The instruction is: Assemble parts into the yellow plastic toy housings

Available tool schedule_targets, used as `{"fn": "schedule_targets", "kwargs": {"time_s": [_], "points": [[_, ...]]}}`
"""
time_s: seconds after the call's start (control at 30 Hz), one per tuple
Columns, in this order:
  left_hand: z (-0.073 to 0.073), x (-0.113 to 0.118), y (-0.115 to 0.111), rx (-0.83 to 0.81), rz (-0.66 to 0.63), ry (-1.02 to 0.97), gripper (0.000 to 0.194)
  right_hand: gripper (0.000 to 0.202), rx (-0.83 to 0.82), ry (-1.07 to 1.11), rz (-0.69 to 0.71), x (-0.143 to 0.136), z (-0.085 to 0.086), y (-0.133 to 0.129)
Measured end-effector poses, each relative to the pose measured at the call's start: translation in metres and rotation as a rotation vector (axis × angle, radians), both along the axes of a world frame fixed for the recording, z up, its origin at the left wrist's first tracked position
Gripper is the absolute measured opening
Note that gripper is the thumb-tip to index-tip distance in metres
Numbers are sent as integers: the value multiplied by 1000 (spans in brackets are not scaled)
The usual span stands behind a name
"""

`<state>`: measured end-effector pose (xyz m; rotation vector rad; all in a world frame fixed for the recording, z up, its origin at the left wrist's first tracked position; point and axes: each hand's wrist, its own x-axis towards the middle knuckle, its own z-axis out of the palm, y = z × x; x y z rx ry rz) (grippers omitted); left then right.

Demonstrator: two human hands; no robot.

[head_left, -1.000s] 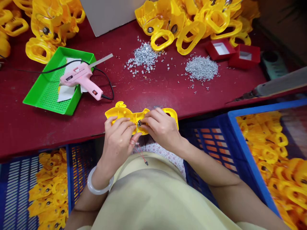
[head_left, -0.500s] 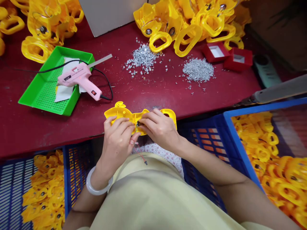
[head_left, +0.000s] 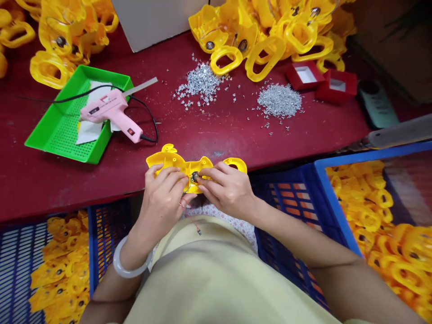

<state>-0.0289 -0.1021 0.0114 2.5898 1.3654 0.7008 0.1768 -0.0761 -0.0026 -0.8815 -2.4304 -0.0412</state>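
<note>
A yellow plastic shell (head_left: pixel 165 158) with a looped handle lies hollow side up at the table's front edge. My left hand (head_left: pixel 165 191) is closed around its left part, fingers over the near wall. A thin red wire (head_left: pixel 193 221) with a small dark plug at its end hangs below that hand. Inside the shell's middle sits a small round speaker (head_left: pixel 195 176), dark-rimmed with a metal centre. My right hand (head_left: pixel 229 184) pinches the speaker's right side with thumb and fingertips, the palm above the shell near the handle.
A pink glue gun (head_left: pixel 113 110) rests on a green tray (head_left: pixel 43 135). Piles of silver screws (head_left: pixel 280 100) and small metal pieces (head_left: pixel 202 83) lie mid-table. Red boxes (head_left: pixel 336 85) and yellow shells (head_left: pixel 263 54) are behind. Blue crates (head_left: pixel 340 216) holding shells flank my lap.
The speaker has turned from edge-on to lying flatter in the shell, its round face now showing. My left hand and the dangling wire have shifted slightly left.
</note>
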Motion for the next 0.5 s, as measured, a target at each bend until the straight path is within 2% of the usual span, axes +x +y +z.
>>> {"fn": "schedule_targets", "kwargs": {"time_s": [0.13,0.27,0.43,0.5], "points": [[-3,13,6,46,86,-4,14,19,-27,54,-33,2,-6,9],[-9,27,23,80,157,-12,16,18,-56,82,-124,4,-10,24],[-9,26,41,76,101,8,18,18,-38,274,-138,18,-1,23],[-3,21,40,69,73,39,15,26,-7,430,-215,35,3,13]]}}
